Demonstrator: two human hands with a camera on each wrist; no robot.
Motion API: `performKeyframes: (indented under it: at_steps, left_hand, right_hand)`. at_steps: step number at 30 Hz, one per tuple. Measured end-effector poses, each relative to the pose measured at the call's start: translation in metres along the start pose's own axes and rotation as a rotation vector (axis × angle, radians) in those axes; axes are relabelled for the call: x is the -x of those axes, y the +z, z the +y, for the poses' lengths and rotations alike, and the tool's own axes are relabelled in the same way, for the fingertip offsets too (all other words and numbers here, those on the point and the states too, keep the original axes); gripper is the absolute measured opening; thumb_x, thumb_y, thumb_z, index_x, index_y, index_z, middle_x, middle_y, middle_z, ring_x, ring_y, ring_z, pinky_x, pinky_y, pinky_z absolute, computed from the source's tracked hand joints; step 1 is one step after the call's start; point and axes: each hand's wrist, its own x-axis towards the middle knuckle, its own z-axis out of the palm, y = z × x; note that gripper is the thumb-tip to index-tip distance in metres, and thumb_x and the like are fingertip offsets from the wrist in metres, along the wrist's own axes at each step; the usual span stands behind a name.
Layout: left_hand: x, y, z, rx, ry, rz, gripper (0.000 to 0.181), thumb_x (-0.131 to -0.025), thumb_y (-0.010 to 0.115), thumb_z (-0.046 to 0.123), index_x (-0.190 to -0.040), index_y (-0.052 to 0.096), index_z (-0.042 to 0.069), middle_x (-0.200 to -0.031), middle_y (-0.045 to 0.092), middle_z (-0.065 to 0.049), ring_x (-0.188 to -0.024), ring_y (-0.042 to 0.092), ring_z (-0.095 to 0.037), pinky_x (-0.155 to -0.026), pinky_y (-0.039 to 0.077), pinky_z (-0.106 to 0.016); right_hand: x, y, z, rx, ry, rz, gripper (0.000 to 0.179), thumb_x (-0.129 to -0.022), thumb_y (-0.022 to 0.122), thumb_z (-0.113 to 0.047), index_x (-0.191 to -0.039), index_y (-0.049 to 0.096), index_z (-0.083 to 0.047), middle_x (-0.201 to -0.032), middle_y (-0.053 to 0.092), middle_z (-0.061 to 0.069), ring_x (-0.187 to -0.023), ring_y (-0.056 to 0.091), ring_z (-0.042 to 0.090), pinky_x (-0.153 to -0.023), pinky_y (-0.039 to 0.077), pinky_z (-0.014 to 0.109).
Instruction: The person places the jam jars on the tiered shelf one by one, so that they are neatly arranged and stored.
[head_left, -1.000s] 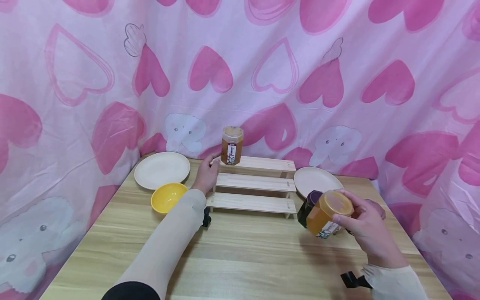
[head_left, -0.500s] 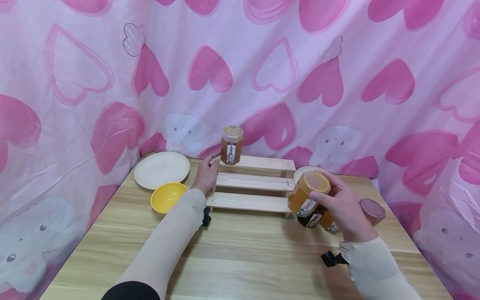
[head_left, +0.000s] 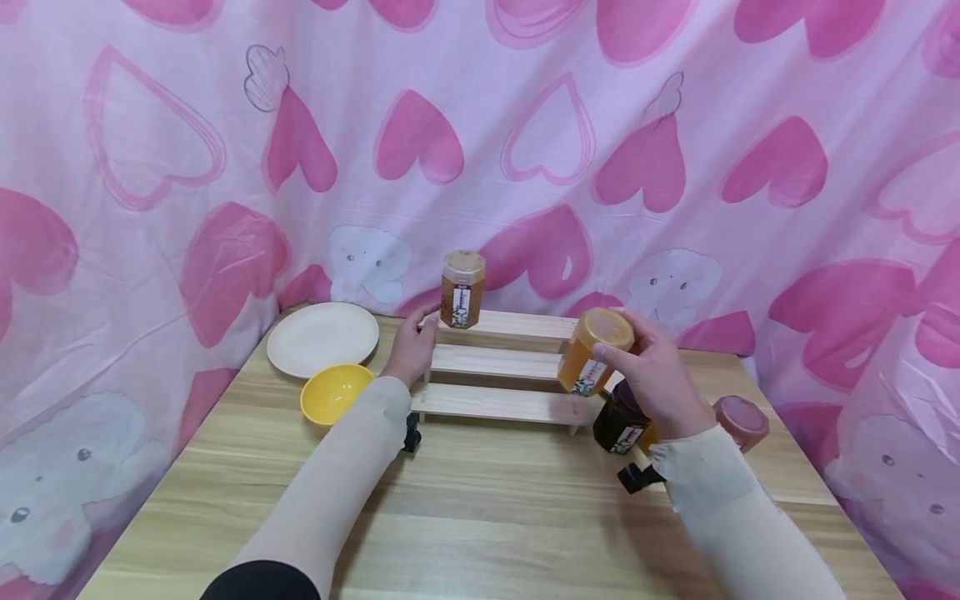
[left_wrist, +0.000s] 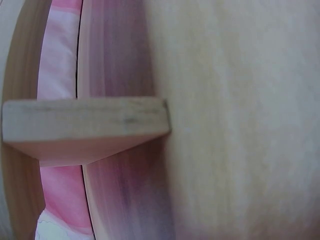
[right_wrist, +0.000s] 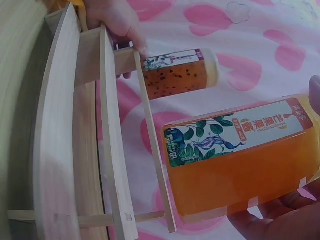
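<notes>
A three-tier wooden shelf rack (head_left: pixel 498 402) stands at the back of the table. My left hand (head_left: pixel 411 350) grips its left end by the top tier; in the left wrist view the rack's wood (left_wrist: pixel 85 120) fills the close foreground. A jar with dark specks in orange filling (head_left: pixel 461 292) stands upright on the top tier's left end, right by my left fingertips. In my right hand (head_left: pixel 652 371) is a jar of orange mango jam (head_left: pixel 588 358), tilted, held around its lid end. It hangs in front of the rack's right end, close to the top tier in the right wrist view (right_wrist: pixel 245 160).
Beneath my right hand stands a dark jar (head_left: pixel 618 421), with an orange jar (head_left: pixel 648 437) mostly hidden behind the wrist. A pinkish jar (head_left: pixel 742 421) is farther right. To the left lie a cream plate (head_left: pixel 303 350) and a yellow bowl (head_left: pixel 333 396). A heart-patterned curtain (head_left: pixel 525 125) hangs behind.
My right hand has carried the mango jam jar leftward and up, from over the right-side jars to the rack's right end. The left hand and the speckled jar have stayed put.
</notes>
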Motion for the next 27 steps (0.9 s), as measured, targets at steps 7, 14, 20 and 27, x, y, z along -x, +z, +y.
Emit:
performKeyframes:
  at_steps: [7, 14, 20, 27]
  left_hand:
    - [0.0, -0.001, 0.001, 0.008, -0.006, -0.007, 0.044, -0.113, 0.044, 0.039, -0.155, 0.053, 0.028, -0.12, 0.059, -0.03, -0.111, 0.058, -0.043, -0.092, 0.049, -0.045]
    - [-0.001, -0.001, 0.0, 0.003, 0.01, -0.006, 0.044, -0.113, 0.045, 0.038, -0.154, 0.054, 0.026, -0.128, 0.06, -0.028, -0.114, 0.058, -0.037, -0.098, 0.047, -0.047]
    - [-0.001, -0.002, 0.0, 0.003, 0.009, -0.002, 0.044, -0.113, 0.045, 0.038, -0.154, 0.054, 0.026, -0.122, 0.059, -0.03, -0.109, 0.059, -0.037, -0.095, 0.048, -0.046]
    - [0.001, -0.002, 0.002, 0.004, 0.016, -0.01, 0.045, -0.113, 0.045, 0.037, -0.155, 0.052, 0.025, -0.134, 0.06, -0.025, -0.117, 0.058, -0.036, -0.102, 0.048, -0.05]
  right_hand:
    - [-0.028, 0.003, -0.002, -0.009, -0.046, 0.013, 0.061, -0.097, 0.079, -0.03, -0.152, 0.055, -0.022, -0.133, 0.066, 0.006, -0.122, 0.061, 0.019, -0.116, 0.037, 0.047]
    - [-0.049, 0.005, -0.004, -0.023, -0.015, 0.018, 0.062, -0.096, 0.08, -0.036, -0.151, 0.055, -0.023, -0.139, 0.064, 0.008, -0.128, 0.059, 0.02, -0.122, 0.034, 0.05]
    - [-0.063, 0.011, -0.006, 0.005, -0.006, 0.03, 0.069, -0.095, 0.08, -0.04, -0.155, 0.051, -0.025, -0.141, 0.062, 0.007, -0.125, 0.059, 0.018, -0.107, 0.049, 0.032]
    - [-0.08, 0.015, -0.005, -0.03, -0.014, 0.009, 0.063, -0.096, 0.079, -0.034, -0.153, 0.053, -0.026, -0.129, 0.063, 0.005, -0.099, 0.057, 0.017, -0.066, 0.052, 0.028]
